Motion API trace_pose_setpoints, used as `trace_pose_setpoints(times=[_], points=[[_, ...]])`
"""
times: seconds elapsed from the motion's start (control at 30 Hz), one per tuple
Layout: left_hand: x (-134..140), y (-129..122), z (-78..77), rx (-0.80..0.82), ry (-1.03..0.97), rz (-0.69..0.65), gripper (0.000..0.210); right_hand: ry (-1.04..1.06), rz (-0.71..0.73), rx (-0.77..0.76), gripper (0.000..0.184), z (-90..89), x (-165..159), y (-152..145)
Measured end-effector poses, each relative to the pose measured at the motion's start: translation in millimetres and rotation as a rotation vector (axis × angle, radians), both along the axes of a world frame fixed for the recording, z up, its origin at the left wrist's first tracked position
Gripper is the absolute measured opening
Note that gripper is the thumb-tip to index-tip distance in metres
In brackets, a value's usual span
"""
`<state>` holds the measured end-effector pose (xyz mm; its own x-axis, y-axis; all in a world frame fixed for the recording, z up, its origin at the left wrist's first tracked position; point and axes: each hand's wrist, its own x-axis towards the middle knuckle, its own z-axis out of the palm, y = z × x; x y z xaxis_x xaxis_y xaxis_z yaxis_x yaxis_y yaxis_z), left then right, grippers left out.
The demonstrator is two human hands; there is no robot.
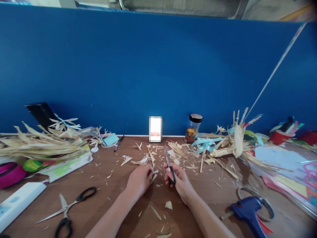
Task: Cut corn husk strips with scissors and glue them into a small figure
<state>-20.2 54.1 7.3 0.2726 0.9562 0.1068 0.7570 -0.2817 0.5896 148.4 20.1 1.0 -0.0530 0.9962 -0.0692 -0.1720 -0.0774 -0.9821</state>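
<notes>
My right hand (180, 182) grips a small pair of scissors (167, 157) by its black handles. The blades point away from me and look closed together. To the left, my left hand (140, 177) has its fingers curled in a pinch on a pale strip of dried corn husk (154, 178), which pokes out past the fingertips. Part of the strip is hidden by the fingers. Cut husk scraps (177, 150) lie scattered on the brown table (109, 195) beyond and between both hands.
Open scissors (64, 208) lie at front left beside a white power strip (21, 201). Dried husks (44, 145) pile up behind them. A black-lidded jar (192, 129) stands by the blue partition (153, 66). On the right are light-blue ribbon (205, 144) and a blue glue gun (247, 210).
</notes>
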Motion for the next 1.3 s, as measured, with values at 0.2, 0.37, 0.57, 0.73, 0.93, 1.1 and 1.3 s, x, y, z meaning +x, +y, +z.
trace_pose_setpoints(times=[0.2, 0.37, 0.57, 0.73, 0.93, 1.1, 1.3], points=[[9.8, -3.0, 10.9, -0.547, -0.889, 0.118, 0.018, 0.005, 0.008, 0.021, 0.035, -3.6, 0.1, 1.2], [13.4, -8.2, 16.0, -0.761, -1.144, 0.135, 0.032, 0.032, 0.0, 0.034, 0.042, -3.0, -1.4, 1.8], [20.4, -12.3, 6.1, -0.776, -1.138, 0.095, 0.021, 0.098, 0.055, 0.068, 0.046, -4.1, -0.7, 2.2], [22.3, -10.6, 2.5, -0.736, -1.111, 0.154, 0.025, 0.078, 0.035, 0.06, 0.045, -7.1, 0.1, 3.1], [23.6, -12.1, 3.8, -0.722, -0.987, 0.119, 0.024, 0.032, 0.021, 0.086, 0.044, -9.9, 0.1, 4.6], [24.7, -12.2, 4.9, -0.721, -1.01, 0.139, 0.025, -0.02, 0.058, 0.11, 0.039, -8.4, 0.4, 3.5], [24.8, -10.9, 4.0, -0.69, -1.067, 0.202, 0.026, -0.088, 0.086, 0.108, 0.036, -7.2, -0.6, 1.7]])
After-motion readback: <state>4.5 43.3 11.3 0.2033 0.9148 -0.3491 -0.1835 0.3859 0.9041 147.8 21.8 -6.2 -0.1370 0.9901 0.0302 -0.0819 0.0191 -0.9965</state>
